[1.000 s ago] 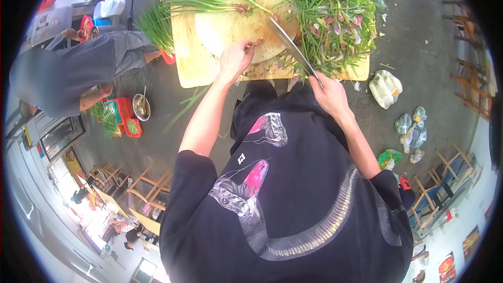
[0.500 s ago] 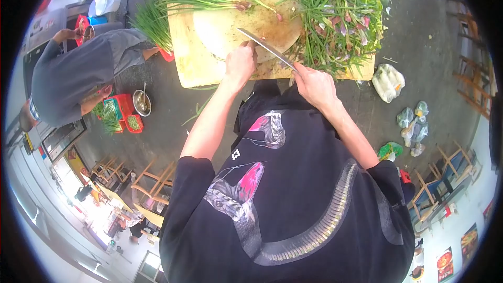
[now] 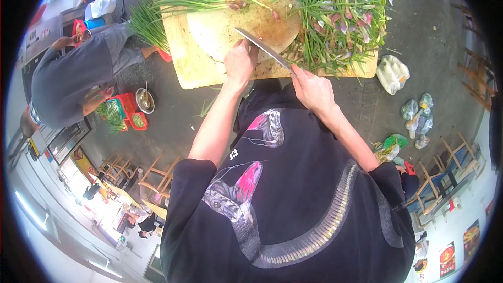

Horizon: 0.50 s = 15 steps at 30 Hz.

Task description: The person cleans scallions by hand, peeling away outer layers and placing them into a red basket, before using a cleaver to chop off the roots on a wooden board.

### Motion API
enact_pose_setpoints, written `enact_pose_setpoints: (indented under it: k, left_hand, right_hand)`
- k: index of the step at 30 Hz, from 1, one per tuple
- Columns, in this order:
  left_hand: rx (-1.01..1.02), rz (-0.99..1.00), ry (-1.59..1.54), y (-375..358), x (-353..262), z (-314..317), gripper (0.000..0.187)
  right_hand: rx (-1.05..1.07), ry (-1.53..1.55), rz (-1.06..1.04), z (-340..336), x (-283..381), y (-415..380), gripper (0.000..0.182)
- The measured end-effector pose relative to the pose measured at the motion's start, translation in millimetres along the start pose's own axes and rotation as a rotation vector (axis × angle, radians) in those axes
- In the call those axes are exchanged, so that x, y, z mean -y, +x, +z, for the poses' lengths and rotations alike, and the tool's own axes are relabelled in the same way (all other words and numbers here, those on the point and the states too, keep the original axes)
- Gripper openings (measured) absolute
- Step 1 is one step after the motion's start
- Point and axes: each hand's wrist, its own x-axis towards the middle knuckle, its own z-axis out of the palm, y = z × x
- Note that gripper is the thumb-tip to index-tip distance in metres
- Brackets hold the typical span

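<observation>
My right hand [image 3: 314, 90] is wrapped round the handle of a kitchen knife [image 3: 264, 47]. The blade points up and to the left over a pale round chopping board [image 3: 209, 26]. Just below the blade's tip, my left hand [image 3: 241, 63] is closed at the board's near edge; what its fingers hold is hidden. Green onions [image 3: 207, 1] with reddish bulbs lie on the board beyond the knife. To the right of the board spreads a big heap of green onion trimmings [image 3: 335, 18], mixed with purplish skins.
The board rests on a wooden table [image 3: 181, 52]. At its left edge is a bunch of long green leaves [image 3: 146, 23]. A co-worker [image 3: 78, 73] bends at the left, near red baskets [image 3: 123, 106] and a metal bowl [image 3: 145, 100]. Plastic bags [image 3: 392, 75] lie on the floor at right.
The view has shifted slightly. Both hands and the knife stay in nearly the same place over the near edge of the board. The green onions lie as before.
</observation>
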Motion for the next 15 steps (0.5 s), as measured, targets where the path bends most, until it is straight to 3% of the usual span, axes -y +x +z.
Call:
enact_pose_setpoints:
  k: [15]
  left_hand:
    - [0.002, 0.024, -0.066, 3, 12, -6, 0.016]
  right_hand:
    - [-0.085, -0.007, -0.051, 9, 6, 0, 0.021]
